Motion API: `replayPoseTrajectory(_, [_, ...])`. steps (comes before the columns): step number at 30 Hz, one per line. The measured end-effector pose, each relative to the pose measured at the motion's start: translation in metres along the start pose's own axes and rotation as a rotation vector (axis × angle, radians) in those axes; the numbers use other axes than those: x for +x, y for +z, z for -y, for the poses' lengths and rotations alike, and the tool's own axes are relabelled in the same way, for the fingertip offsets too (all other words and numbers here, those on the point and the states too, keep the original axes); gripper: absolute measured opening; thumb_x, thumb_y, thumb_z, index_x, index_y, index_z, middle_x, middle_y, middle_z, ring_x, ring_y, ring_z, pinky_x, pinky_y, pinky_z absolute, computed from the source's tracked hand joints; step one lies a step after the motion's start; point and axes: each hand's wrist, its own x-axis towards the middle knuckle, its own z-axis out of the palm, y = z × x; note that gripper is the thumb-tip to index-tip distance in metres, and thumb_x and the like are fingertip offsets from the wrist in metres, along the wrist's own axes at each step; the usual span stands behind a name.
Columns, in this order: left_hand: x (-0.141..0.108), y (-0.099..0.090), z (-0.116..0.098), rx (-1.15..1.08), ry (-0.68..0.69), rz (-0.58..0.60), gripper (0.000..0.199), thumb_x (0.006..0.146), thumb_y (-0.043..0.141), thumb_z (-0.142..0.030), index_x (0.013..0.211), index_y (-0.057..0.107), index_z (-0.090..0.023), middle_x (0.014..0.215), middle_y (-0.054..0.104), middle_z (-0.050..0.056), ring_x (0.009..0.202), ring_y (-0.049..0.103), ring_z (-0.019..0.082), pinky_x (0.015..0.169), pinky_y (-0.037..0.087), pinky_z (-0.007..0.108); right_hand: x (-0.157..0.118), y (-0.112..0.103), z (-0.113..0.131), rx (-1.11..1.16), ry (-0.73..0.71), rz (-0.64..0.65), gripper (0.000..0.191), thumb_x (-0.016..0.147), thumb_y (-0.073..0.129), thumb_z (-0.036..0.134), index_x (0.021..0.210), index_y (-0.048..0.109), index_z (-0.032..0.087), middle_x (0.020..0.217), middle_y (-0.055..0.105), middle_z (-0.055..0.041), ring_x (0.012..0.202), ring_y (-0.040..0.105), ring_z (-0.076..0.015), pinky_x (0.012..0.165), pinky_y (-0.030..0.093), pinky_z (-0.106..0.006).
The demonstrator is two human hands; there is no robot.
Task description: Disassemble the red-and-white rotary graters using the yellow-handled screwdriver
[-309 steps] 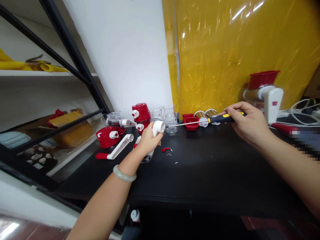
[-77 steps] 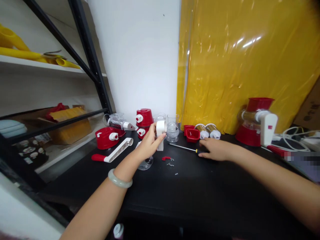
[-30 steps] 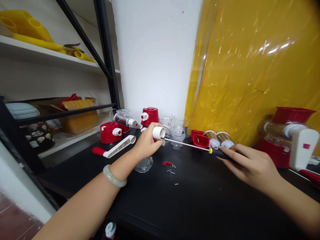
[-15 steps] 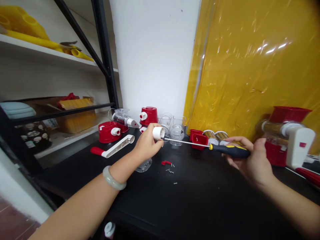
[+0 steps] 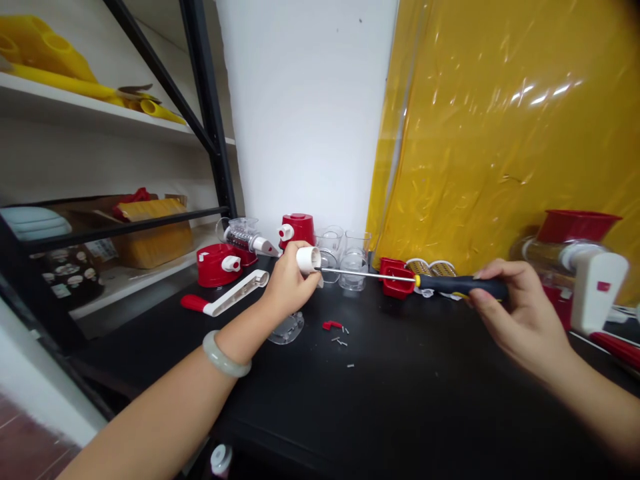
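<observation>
My left hand (image 5: 290, 277) is closed around a white cylindrical part (image 5: 308, 259), its open end facing right. My right hand (image 5: 523, 307) grips the dark handle of a screwdriver (image 5: 367, 274) between thumb and fingers. The long metal shaft lies nearly level, and its tip is at the lower edge of the white part; whether it touches a screw cannot be made out. Below, on the black table (image 5: 400, 400), are a small red piece (image 5: 331, 325) and several tiny screws (image 5: 339, 341). A clear round part (image 5: 289, 329) sits beneath my left hand.
A red-handled white crank (image 5: 233, 295) and a red base (image 5: 216, 265) are at left. Clear cups (image 5: 355, 267) and red trays (image 5: 396, 280) stand at the back, grater drums beside them. An assembled red and white grater (image 5: 595, 280) is at right; a shelf rack (image 5: 213, 133) borders the left.
My right hand has turned around the screwdriver handle, its fingers now over the rear end. My left hand and the white part have shifted slightly left and up.
</observation>
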Motion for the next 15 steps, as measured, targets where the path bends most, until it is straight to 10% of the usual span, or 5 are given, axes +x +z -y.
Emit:
replayPoseTrajectory(9, [-0.006, 0.006, -0.003, 0.018, 0.022, 0.016, 0.042, 0.07, 0.06, -0.011, 0.108, 0.047, -0.02, 0.095, 0.063, 0.004, 0.083, 0.063, 0.02, 0.075, 0.048, 0.032, 0.005, 0.005, 0.003, 0.586, 0.385, 0.055, 0.03, 0.086, 0.061, 0.053, 0.104, 0.059, 0.029, 0.087, 0.065, -0.0018, 0.077, 0.066, -0.0215, 0.07, 0.055, -0.036])
replayPoseTrajectory(15, [-0.013, 0.011, -0.007, 0.033, 0.006, 0.081, 0.039, 0.072, 0.06, -0.014, 0.108, 0.047, -0.02, 0.093, 0.064, 0.005, 0.078, 0.063, 0.021, 0.071, 0.048, 0.033, 0.011, -0.015, 0.008, -0.02, 0.278, 0.141, 0.043, 0.093, 0.046, 0.061, 0.08, 0.062, 0.023, 0.053, 0.054, 0.0008, 0.045, 0.047, -0.0156, 0.044, 0.037, -0.029])
